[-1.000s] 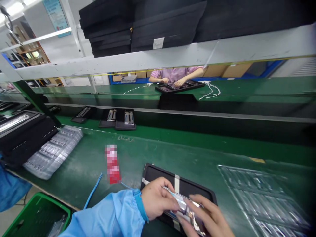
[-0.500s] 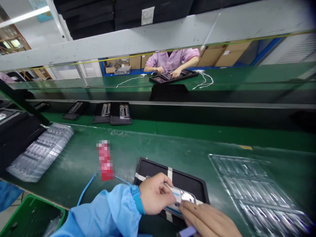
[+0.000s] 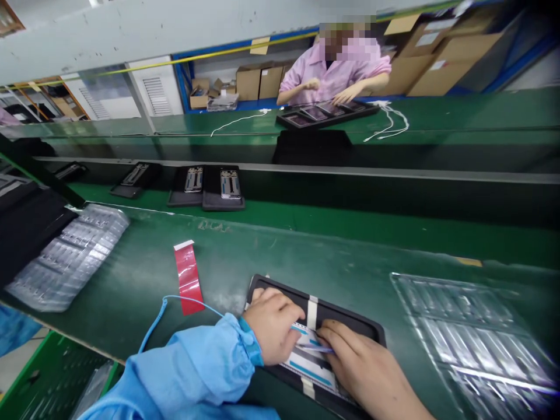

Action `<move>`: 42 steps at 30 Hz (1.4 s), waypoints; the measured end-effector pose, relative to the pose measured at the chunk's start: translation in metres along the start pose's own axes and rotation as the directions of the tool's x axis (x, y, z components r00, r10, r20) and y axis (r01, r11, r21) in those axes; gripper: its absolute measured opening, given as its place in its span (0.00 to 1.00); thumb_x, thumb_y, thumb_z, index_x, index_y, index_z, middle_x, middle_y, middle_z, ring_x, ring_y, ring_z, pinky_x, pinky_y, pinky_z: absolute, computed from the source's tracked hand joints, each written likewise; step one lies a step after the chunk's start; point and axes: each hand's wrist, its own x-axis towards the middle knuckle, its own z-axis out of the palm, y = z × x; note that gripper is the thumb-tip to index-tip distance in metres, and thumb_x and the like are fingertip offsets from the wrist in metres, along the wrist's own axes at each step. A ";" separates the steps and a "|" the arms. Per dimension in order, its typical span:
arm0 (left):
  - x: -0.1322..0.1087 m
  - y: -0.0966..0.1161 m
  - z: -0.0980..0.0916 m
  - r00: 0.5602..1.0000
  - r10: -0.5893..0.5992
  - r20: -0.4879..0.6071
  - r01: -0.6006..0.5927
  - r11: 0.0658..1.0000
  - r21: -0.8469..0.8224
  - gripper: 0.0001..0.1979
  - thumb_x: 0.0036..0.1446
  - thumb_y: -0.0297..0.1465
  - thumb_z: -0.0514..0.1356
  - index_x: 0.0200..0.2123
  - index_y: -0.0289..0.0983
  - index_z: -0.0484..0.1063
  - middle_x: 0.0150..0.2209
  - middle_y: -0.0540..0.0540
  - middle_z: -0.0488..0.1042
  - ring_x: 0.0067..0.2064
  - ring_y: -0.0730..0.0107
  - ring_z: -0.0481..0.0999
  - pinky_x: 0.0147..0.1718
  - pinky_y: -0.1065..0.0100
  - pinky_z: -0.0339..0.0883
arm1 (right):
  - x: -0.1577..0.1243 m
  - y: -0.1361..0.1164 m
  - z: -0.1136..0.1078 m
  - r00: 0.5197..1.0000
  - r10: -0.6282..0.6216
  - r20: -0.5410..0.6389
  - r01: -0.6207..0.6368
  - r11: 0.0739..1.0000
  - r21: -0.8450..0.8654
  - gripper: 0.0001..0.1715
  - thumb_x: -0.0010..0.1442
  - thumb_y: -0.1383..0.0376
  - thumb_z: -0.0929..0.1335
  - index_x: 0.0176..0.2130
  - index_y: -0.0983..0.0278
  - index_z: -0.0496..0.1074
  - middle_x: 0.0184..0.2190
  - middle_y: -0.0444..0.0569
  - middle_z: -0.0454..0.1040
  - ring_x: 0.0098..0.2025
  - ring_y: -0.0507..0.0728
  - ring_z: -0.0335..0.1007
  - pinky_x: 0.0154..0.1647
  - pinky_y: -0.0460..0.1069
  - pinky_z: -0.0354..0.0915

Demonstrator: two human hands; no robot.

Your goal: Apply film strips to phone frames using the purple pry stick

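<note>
Pressing down — left hand (image 3: 273, 325), right hand (image 3: 367, 364), panel (image 3: 310, 364) half-hidden.

Loads of green here: the bench mat (image 3: 131, 274) is dark green, and near its front edge sits a black tray (image 3: 350, 326) with white tape bands (image 3: 312, 312) and a white sheet striped blue (image 3: 310, 364). Beside that, a red strip (image 3: 188, 280) with a white tip, a pale blue sleeve (image 3: 188, 367) with a teal cuff, and across the line a pink smock (image 3: 332, 73).

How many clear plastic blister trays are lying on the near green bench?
2. One clear plastic blister tray lies at the left of the green bench, beside black foam; the other clear plastic blister tray lies right of the black tray. More may lie out of frame.
</note>
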 end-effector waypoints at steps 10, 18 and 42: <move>0.002 0.002 -0.005 0.998 -0.010 0.064 0.008 1.000 0.027 0.15 0.57 0.32 0.60 0.49 0.40 0.70 0.48 0.43 0.74 0.51 0.55 0.68 0.50 0.53 0.58 | 0.005 -0.005 -0.002 0.995 -0.004 0.096 0.004 1.000 -0.002 0.15 0.64 0.72 0.60 0.43 0.65 0.74 0.41 0.52 0.78 0.37 0.56 0.75 0.40 0.51 0.68; 0.001 0.003 -0.009 0.995 -0.019 0.094 0.014 0.999 0.050 0.15 0.59 0.33 0.59 0.50 0.40 0.69 0.48 0.44 0.74 0.52 0.55 0.67 0.51 0.53 0.58 | -0.001 -0.003 0.000 0.994 -0.007 0.108 0.010 0.999 -0.031 0.14 0.64 0.72 0.60 0.45 0.66 0.70 0.43 0.53 0.75 0.37 0.57 0.73 0.40 0.52 0.67; -0.002 0.015 -0.028 0.994 -0.001 0.107 -0.010 0.994 0.105 0.13 0.63 0.32 0.55 0.51 0.40 0.68 0.45 0.43 0.74 0.51 0.57 0.66 0.51 0.55 0.58 | 0.007 0.003 -0.002 0.986 0.054 0.155 -0.065 0.996 0.066 0.09 0.66 0.65 0.61 0.42 0.63 0.69 0.40 0.50 0.76 0.37 0.55 0.76 0.35 0.48 0.70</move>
